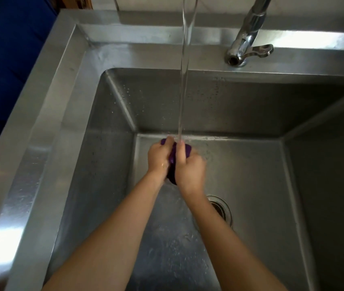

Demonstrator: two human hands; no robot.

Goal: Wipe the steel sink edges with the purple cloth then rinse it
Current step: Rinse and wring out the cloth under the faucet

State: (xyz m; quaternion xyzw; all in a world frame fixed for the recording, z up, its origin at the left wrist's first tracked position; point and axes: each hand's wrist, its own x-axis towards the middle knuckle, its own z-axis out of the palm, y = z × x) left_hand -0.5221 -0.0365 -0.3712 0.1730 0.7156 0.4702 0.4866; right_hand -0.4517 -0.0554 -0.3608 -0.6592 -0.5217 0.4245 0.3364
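Observation:
Deep inside the steel sink [62,106], both my hands press together around the purple cloth [172,164]. My left hand [159,158] grips it from the left and my right hand [190,166] from the right. Only dark purple folds show between the palms and above the fingers. A stream of water [184,80] falls from above onto the cloth and my fingertips. The cloth is bunched up, mostly hidden by my hands.
The tap base with its lever [248,49] stands on the back ledge at the right. The drain [221,208] lies on the basin floor below my right wrist. Water droplets cover the basin walls. A blue surface [5,59] borders the sink's left rim.

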